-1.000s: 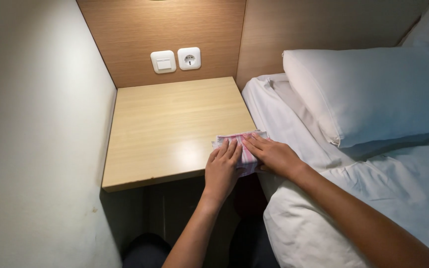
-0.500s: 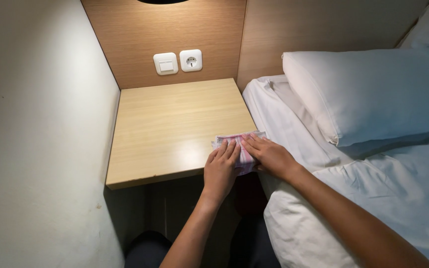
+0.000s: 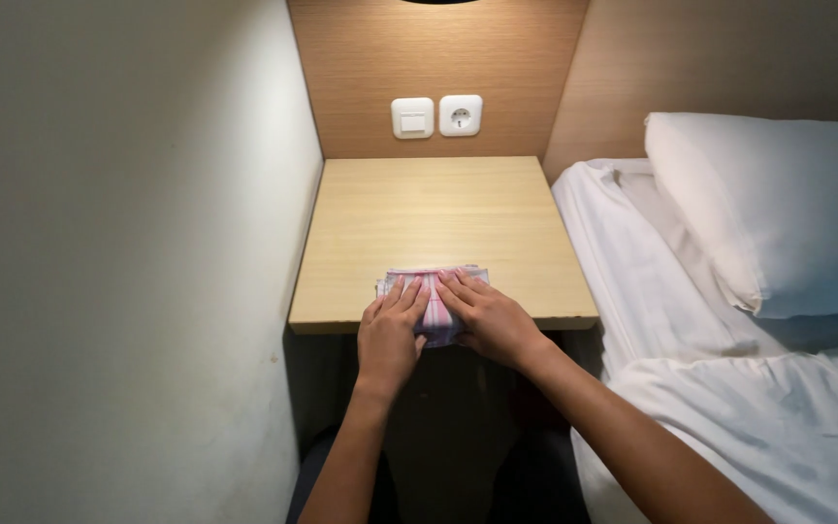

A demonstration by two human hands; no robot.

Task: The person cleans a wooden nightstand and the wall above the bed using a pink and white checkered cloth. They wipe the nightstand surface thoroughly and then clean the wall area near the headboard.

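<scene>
Cloth (image 3: 435,294) has slid from the bench (image 3: 438,218) right edge toward front-middle vs a sec ago — left hand (image 3: 390,335) & right hand (image 3: 490,318) both flat, pressing it, not clenched.

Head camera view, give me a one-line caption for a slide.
Both hands, left and right, press a folded pink-and-white cloth flat at the front edge of a wooden bedside table.

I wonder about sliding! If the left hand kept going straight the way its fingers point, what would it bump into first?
Likely nothing on the table: the left hand points toward the back wall panel, near the light switch.
</scene>
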